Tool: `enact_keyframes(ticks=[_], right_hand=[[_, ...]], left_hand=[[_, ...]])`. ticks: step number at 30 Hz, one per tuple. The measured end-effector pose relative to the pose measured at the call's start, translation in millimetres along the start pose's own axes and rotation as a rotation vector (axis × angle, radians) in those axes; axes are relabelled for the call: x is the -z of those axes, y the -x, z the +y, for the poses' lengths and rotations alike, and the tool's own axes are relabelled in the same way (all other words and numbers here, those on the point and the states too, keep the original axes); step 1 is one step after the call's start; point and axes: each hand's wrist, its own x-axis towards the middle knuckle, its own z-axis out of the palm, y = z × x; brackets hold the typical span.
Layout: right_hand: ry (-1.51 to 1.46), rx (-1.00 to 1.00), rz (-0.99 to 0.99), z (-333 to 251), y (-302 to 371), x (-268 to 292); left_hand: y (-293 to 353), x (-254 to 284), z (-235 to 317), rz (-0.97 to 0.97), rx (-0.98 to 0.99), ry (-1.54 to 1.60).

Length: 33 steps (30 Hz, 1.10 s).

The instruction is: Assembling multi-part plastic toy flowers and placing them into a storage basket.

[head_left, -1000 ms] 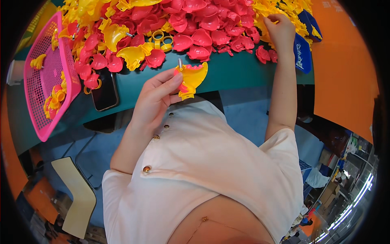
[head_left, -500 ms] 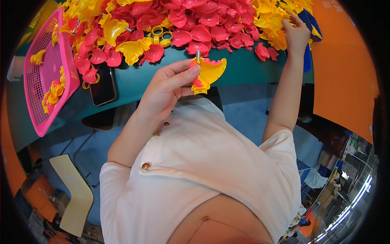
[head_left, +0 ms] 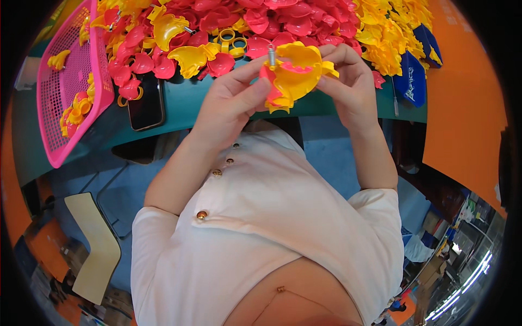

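Left grip (head_left: 229,106), right grip (head_left: 352,93) on two shells (head_left: 294,82)

White lettering (head_left: 412,85) stands on the nearer of two blue trays (head_left: 401,93), close to the near right corner of the bench (head_left: 182,103). It is bold and stylised and runs aslant in one short line. On the orange surface (head_left: 462,114), past the right edge of the bench, faint pale marks (head_left: 451,19) show toward the far end, too small and blurred to read.
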Motion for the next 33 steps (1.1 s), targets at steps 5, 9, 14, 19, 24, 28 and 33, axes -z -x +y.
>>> enact_keyframes(ticks=[5, 9, 14, 19, 24, 28, 33], right_hand=[[-0.280, -0.165, -0.234, 4, -7, -4], [-0.366, -0.305, -0.353, 6, -9, -3], [-0.208, -0.196, -0.398, 10, -11, -1], [-0.172, -0.106, -0.373, 4, -4, -10], [-0.179, 0.143, -0.267, 9, -1, -2], [-0.164, 0.382, -0.136, 1, 4, -12], [0.237, 0.588, -0.147, 5, 13, -20]], left_hand=[[9, 20, 16, -0.089, 0.086, 0.059], [14, 23, 20, -0.067, 0.146, 0.023], [15, 26, 27, -0.114, 0.205, -0.012], [15, 19, 30, -0.160, 0.211, 0.016], [22, 6, 36, -0.014, 0.224, 0.089], [21, 2, 38, 0.221, 0.126, 0.001], [20, -12, 39, 0.287, 0.091, -0.032]])
